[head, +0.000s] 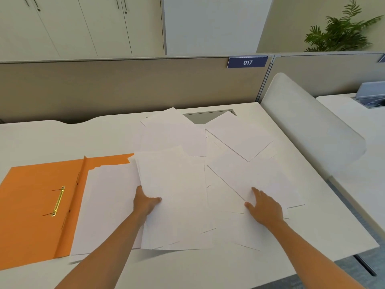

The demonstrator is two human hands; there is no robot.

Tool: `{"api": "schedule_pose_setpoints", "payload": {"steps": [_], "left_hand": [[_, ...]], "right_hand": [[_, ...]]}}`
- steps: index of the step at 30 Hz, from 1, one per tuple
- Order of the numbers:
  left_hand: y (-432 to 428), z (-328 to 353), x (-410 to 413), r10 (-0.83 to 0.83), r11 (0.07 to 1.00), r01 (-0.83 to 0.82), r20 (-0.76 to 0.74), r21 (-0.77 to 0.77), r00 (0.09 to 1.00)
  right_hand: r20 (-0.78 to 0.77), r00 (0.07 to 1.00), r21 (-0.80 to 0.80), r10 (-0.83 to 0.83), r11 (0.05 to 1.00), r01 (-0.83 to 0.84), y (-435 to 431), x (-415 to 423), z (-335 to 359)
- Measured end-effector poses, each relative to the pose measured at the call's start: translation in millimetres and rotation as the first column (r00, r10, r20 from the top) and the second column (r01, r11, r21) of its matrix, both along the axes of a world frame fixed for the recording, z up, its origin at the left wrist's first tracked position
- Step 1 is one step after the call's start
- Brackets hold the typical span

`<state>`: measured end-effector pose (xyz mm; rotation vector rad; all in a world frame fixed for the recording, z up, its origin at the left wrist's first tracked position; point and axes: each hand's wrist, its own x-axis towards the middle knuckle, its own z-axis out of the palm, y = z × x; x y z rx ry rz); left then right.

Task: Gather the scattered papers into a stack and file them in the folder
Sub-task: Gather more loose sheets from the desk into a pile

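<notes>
An orange folder [35, 205] lies open on the desk at the left, with a gold fastener [58, 201] on its left half and white sheets [108, 201] on its right half. My left hand [146, 202] grips the left edge of a gathered stack of papers [175, 197], thumb on top. More white sheets [239, 134] lie scattered over the middle and right of the desk. My right hand [263, 207] rests flat on one loose sheet [254, 178] with its fingers spread.
The white desk [41, 138] ends at a beige partition [125, 88] behind, with a grey cable hatch [200, 116] partly under the papers. A white curved divider [308, 126] bounds the right side. The desk's front edge runs near my forearms.
</notes>
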<state>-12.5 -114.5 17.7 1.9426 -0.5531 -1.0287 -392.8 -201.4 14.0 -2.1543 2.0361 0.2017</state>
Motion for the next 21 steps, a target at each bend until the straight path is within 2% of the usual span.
{"api": "schedule_pose_setpoints", "payload": {"steps": [3,5,8,10,15,18,20,21], "left_hand": [[3.6,-0.1,-0.8,-0.045,0.999,0.045,0.012,0.011,0.999],[4.8,1.3,-0.9,-0.074,0.997,0.073,0.028,0.004,0.997],[7.2,4.9,-1.5,-0.091,0.995,0.093,0.059,-0.045,0.994],[8.9,7.3,-2.7,-0.102,0.991,0.109,0.091,-0.078,0.991],[15.9,7.5,-3.3,-0.102,0.984,0.125,0.179,-0.127,0.979],[22.7,6.8,-2.8,-0.115,0.981,0.145,0.214,-0.128,0.97],[27.5,5.8,-1.9,-0.137,0.976,0.171,0.228,-0.136,0.964],[29.8,4.8,-1.2,-0.156,0.972,0.192,0.235,-0.137,0.959]], "right_hand": [[-0.081,0.992,-0.098,0.095,0.99,-0.102,11.1,7.9,0.6],[-0.008,0.994,-0.094,0.108,0.99,-0.109,10.3,5.1,-1.3],[0.142,0.99,0.042,0.024,0.999,-0.03,5.5,-5.3,-7.8],[0.154,0.988,0.133,-0.019,0.991,-0.002,3.8,-7.4,-11.6],[0.033,0.998,0.044,0.056,0.997,-0.058,9.1,6.1,-4.6],[-0.086,0.985,-0.009,0.152,0.988,-0.153,20.5,21.1,-3.6],[-0.116,0.961,-0.076,0.251,0.963,-0.26,27.0,29.6,-11.8],[-0.132,0.952,-0.055,0.277,0.957,-0.286,28.9,33.2,-16.0]]}}
